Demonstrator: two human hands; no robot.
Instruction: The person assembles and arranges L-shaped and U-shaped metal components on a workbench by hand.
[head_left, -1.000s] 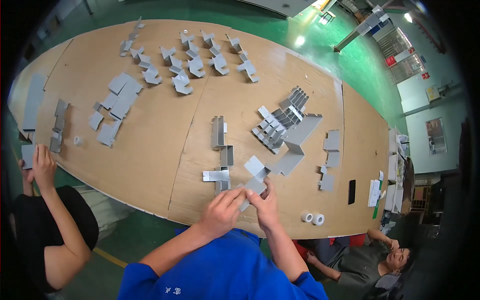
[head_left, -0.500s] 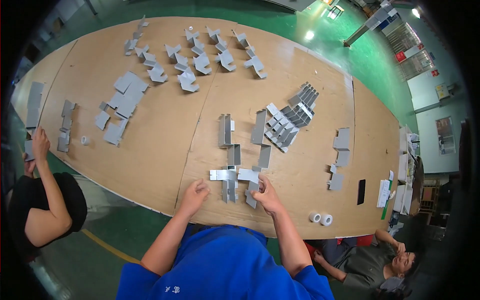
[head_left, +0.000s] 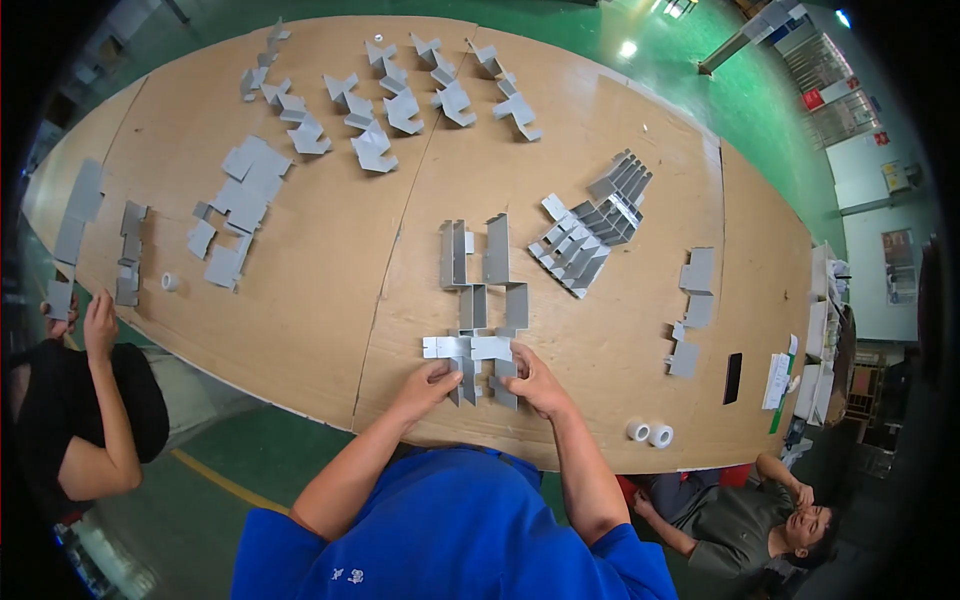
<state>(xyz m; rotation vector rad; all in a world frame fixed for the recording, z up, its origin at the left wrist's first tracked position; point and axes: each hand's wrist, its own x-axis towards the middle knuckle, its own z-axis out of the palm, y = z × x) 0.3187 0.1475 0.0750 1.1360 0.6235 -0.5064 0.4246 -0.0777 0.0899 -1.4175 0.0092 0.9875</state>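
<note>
Two grey zigzag-folded sheet pieces stand side by side in front of me, the left folded piece (head_left: 472, 305) and the right folded piece (head_left: 516, 303). White-lit tabs cross near their lower ends, and they appear to meet there. My right hand (head_left: 538, 382) grips the lower part of the right piece, thumb on its near side. My left hand (head_left: 430, 388) is closed at the lower end of the left piece, thumb and finger pressed against its edge. Whether the tabs are interlocked is too small to tell.
An assembled grey divider stack (head_left: 590, 230) lies to the right. Several folded grey pieces (head_left: 374, 148) stand at the back; flat ones (head_left: 250, 190) lie left. Tape rolls (head_left: 660, 436), a black phone (head_left: 733, 378) and papers (head_left: 776, 380) are at right. A co-worker's hand (head_left: 100, 325) is at far left.
The right folded piece has moved left and straightened up against the left one. My left hand has come right and closed on the left piece. The co-worker's hands have shifted apart.
</note>
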